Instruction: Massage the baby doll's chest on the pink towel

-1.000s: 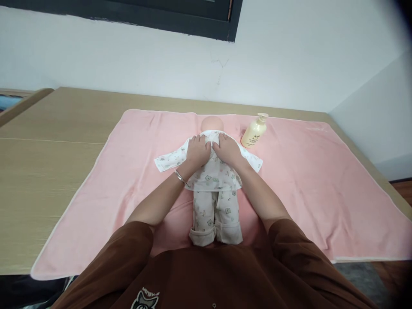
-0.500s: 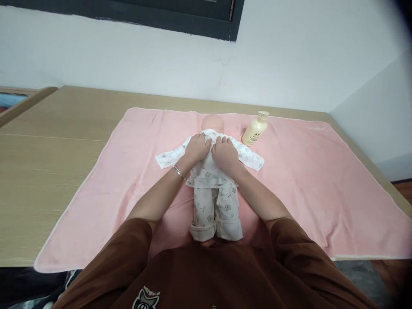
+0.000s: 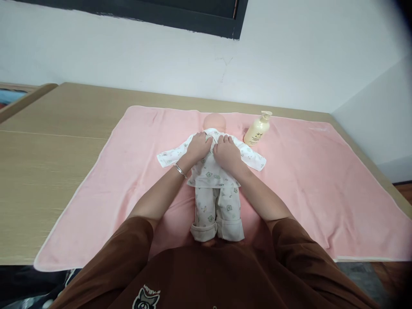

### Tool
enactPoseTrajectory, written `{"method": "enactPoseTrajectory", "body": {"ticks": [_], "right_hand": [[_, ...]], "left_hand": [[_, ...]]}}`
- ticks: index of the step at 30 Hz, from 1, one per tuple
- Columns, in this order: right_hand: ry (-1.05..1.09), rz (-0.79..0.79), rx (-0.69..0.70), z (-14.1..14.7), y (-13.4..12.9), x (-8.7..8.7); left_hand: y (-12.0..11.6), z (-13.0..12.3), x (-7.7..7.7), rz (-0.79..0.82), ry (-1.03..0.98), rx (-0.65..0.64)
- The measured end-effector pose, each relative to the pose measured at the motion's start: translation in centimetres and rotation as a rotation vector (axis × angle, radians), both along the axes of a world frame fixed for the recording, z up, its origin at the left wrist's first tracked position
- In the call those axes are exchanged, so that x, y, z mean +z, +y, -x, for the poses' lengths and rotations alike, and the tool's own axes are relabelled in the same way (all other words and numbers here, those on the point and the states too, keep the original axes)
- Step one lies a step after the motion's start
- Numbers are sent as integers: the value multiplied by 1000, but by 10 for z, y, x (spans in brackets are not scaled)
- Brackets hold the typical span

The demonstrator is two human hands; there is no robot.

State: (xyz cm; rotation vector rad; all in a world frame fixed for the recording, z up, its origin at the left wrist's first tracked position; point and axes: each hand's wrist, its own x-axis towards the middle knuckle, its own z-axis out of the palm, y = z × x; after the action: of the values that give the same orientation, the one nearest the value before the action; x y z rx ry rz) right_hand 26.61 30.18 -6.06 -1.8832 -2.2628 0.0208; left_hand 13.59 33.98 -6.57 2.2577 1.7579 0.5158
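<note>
A baby doll [image 3: 214, 122] lies on its length on the pink blanket, head away from me. It wears a white printed baby shirt [image 3: 210, 177] and matching trousers [image 3: 228, 206] with rolled cuffs. My left hand [image 3: 198, 148], a silver bangle on its wrist, grips the shirt near the neck with bent fingers. Just right of it, my right hand [image 3: 226, 151] holds the cloth on the other side of the upper chest or back; which it is I cannot tell. Both sleeves spread outward. The fingertips are partly hidden.
A pale yellow pump bottle [image 3: 256, 131] stands on the blanket, right of the doll's head. The pink blanket [image 3: 305, 184] covers much of the wooden table [image 3: 58, 171]. Behind rises a white wall [image 3: 161, 60] with a dark frame [image 3: 193, 19].
My hands stay on the shirt near the neck, almost unmoved. The whole view has shifted slightly; the doll and bottle lie as before.
</note>
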Motion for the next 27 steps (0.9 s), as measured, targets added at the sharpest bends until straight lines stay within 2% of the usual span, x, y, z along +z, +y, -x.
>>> {"method": "enactPoseTrajectory", "body": {"ticks": [2,5,8,12,16,18,21,24,27], "right_hand": [[27,-8,35,-3,3,0],[110,49,52,-18,23,-1],[152,105,41,-29,37,-1],[48,83,28,-18,23,-1],[11,57,76,-8,10,-1],[66,66,64,-13,16,0],[169,88,13,-27,30,3],[255,-2,-13,-29,31,5],[234,-107,97,-16,20,4]], "left_hand": [[-2,-3,-2,-27,-4,16],[-15,-11,-11,-150,54,-61],[-23,-13,-20,-240,20,-121],[-11,-3,-19,-217,59,-197],[1,0,-12,-152,53,-64],[1,-1,-11,-160,34,-3],[0,1,-7,-109,6,17],[1,9,3,-29,-63,46],[0,18,18,6,-168,88]]}}
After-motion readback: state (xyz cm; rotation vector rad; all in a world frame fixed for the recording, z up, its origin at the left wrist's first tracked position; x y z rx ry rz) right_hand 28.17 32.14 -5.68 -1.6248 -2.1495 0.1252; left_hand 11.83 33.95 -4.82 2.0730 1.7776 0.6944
